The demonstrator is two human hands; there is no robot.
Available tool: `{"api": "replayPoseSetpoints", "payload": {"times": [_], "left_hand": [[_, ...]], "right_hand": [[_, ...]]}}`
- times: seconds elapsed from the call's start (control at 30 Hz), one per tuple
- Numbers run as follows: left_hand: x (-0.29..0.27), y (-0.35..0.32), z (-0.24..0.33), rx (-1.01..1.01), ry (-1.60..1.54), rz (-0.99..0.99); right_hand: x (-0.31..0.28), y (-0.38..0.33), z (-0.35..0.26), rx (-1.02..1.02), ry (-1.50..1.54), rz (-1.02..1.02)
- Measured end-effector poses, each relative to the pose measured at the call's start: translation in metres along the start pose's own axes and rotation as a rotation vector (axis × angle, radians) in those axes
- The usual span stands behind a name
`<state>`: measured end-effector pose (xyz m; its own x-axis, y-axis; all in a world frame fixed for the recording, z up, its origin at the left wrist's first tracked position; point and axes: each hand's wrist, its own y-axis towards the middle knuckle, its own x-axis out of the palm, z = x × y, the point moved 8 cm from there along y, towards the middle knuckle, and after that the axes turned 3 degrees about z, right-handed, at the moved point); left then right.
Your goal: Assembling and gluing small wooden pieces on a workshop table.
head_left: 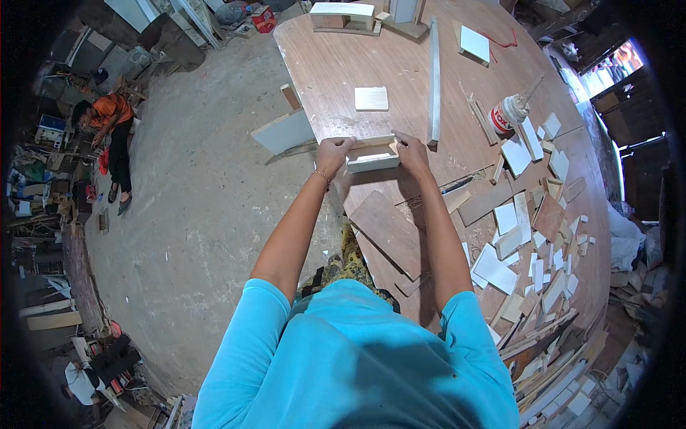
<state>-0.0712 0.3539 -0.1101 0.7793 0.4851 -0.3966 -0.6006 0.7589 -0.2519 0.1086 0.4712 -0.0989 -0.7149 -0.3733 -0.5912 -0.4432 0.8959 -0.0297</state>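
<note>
Near the table's left edge, a small open frame of pale wooden boards [373, 165] is between my two hands. My left hand [334, 156] is closed on its left end, thumb and fingers at the top edge. At the opposite end, my right hand [412, 151] grips the corner with bent fingers. The frame's near wall is white and its inside is bare wood. Just beyond it lies a flat whitish wooden square [371, 99], apart from both hands. A long narrow wooden strip [434, 82] rests to the right of that square.
A white tub [509, 114] with a stick in it stands at the right, beside many wood offcuts [496, 268]. Brown boards [386, 232] lie by my right forearm. Wooden assemblies [343, 16] stand at the far edge. A person in orange [114, 114] is across the floor.
</note>
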Motion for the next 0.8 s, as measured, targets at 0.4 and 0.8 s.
{"api": "replayPoseSetpoints", "payload": {"times": [0.4,0.8], "left_hand": [[-0.001,0.003,0.0,-0.002,0.074,-0.003],[0.0,-0.016,-0.1,-0.232,-0.182,0.099]], "right_hand": [[0.003,0.007,0.012,0.027,0.011,-0.006],[0.003,-0.039,0.062,0.495,0.311,0.477]]}}
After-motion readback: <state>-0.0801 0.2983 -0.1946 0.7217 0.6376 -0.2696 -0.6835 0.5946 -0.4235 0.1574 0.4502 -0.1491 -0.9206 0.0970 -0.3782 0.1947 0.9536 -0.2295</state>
